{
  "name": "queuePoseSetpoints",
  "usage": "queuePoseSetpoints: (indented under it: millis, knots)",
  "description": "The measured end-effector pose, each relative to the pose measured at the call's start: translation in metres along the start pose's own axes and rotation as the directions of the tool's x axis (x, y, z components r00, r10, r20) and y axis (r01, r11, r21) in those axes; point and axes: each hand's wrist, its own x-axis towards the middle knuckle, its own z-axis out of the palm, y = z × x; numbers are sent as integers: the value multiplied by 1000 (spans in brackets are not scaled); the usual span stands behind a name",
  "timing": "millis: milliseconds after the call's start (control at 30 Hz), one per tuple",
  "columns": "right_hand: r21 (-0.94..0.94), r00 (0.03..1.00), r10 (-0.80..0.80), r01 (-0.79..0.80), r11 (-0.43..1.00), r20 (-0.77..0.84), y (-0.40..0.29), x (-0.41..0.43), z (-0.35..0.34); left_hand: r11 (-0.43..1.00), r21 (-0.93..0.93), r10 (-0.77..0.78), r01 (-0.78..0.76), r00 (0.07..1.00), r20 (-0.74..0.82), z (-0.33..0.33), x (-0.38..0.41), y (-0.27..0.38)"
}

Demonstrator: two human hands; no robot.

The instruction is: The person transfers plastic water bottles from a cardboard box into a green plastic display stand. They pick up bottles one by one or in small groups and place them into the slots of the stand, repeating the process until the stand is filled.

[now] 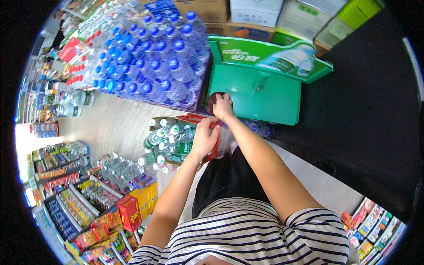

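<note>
My right hand [222,107] grips a crumpled dark maroon cloth [212,101] and presses it at the left edge of a green display stand's flat top [255,96]. My left hand [204,137] hovers or rests just above a red-edged object [214,153], its thumb apart from the fingers and nothing visible in it; contact is unclear. Below and left of that hand, a carton holds several clear water bottles [180,147] with green labels and white caps. Behind the stand's top rises a green printed header board [265,58] with a bottle picture.
Large blue-capped water bottles [175,89] stand packed left of the stand. Stacked cartons [255,13] line the back. A black surface [357,99] lies at right. Snack shelves [76,205] and a red box [129,212] are at lower left. Light floor [112,116] shows between.
</note>
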Motion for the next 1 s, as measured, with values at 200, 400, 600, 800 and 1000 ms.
queuePoseSetpoints:
  millis: [200, 400, 600, 800, 1000]
  knots:
    - [684, 979, -10, 149, 714, -203, -40, -46, -51, 979, -205, -78, 20, 957, -281, -52, -14, 6]
    - [786, 894, -376, 408, 465, -242, -118, -102, -124, 156, -968, -334, 197, 933, 136, -85, -15, 57]
    - [637, 745, -562, 635, 437, -358, -172, -72, -157, 505, -859, -186, -83, 962, -202, -145, 21, 81]
    - [512, 689, -538, 723, 463, -486, -246, 0, -168, 706, -665, -122, -243, 884, -452, -216, 83, 51]
    - [113, 603, -722, 788, 605, -340, -243, 70, -143, 578, -815, -457, -47, 809, -371, -252, 77, 30]
